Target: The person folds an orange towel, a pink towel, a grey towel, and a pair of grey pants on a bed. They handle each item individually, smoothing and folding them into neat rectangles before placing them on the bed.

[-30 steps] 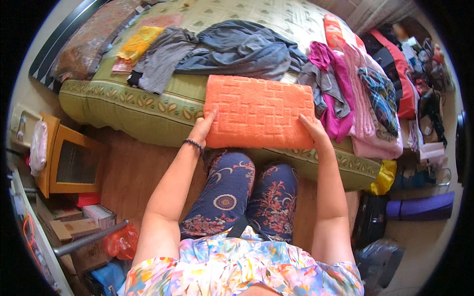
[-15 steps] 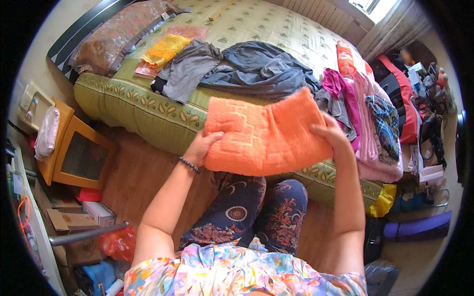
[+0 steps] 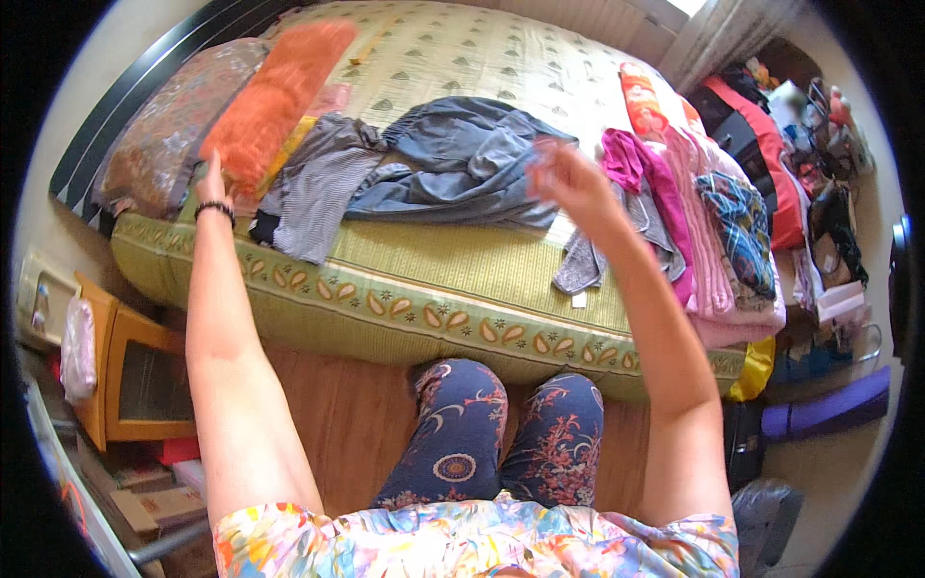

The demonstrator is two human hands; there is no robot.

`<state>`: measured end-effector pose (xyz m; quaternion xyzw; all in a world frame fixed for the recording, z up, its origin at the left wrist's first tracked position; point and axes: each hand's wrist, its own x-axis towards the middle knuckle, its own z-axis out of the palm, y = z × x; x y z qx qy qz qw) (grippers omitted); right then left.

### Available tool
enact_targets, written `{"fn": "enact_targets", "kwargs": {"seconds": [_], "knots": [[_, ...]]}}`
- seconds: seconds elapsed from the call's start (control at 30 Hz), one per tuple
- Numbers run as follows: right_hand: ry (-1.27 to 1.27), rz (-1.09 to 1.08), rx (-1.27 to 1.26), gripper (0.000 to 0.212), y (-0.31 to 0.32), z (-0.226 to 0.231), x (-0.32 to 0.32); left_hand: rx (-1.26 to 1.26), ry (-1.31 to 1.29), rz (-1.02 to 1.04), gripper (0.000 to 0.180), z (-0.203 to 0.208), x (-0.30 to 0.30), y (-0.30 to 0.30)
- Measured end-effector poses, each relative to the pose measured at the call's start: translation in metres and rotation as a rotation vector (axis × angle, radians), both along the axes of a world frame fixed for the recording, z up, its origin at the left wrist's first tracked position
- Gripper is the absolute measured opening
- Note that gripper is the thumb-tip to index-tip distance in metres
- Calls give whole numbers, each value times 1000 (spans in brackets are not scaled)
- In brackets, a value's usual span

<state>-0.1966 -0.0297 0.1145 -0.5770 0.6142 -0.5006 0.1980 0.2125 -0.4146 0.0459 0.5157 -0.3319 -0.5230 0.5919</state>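
Observation:
My left hand [image 3: 213,183] grips the near end of a folded orange towel [image 3: 279,101] at the far left of the bed. The towel is slightly blurred and lies over or just above the yellow cloth [image 3: 291,143], beside the patterned pillow [image 3: 178,135]. Over the bed's middle, my right hand [image 3: 570,183] is smeared by motion and no held thing shows. It is nearest to the crumpled blue-grey garment [image 3: 462,159]. A striped grey garment [image 3: 323,183] lies between that one and the towel. A grey garment with a white tag [image 3: 583,262] is below my right hand.
At the bed's right lie a magenta cloth [image 3: 636,159], a folded pink blanket [image 3: 699,250], blue plaid cloth [image 3: 737,226] and a red-orange patterned roll [image 3: 641,101]. A wooden cabinet [image 3: 145,376] stands at left. A purple rolled mat [image 3: 829,405] is at right.
The orange towel has gone from in front of me to the far left, carried by my left hand. My right hand has let go of it and is over the bed's middle.

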Motion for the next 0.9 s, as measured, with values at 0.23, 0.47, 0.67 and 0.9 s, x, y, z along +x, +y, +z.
{"fn": "enact_targets", "kwargs": {"seconds": [0.23, 0.47, 0.67, 0.9], "knots": [[99, -330, 318, 34, 151, -116, 0, -940, -966, -593, 59, -75, -161, 146], [469, -611, 282, 43, 151, -122, -52, -958, -1517, -522, 63, -136, -232, 279], [976, -993, 306, 41, 139, -111, -141, -984, -1486, -720, 56, -131, -207, 338], [710, -1025, 446, 18, 184, -134, -245, -1004, -1512, -709, 57, -135, -210, 345]]}}
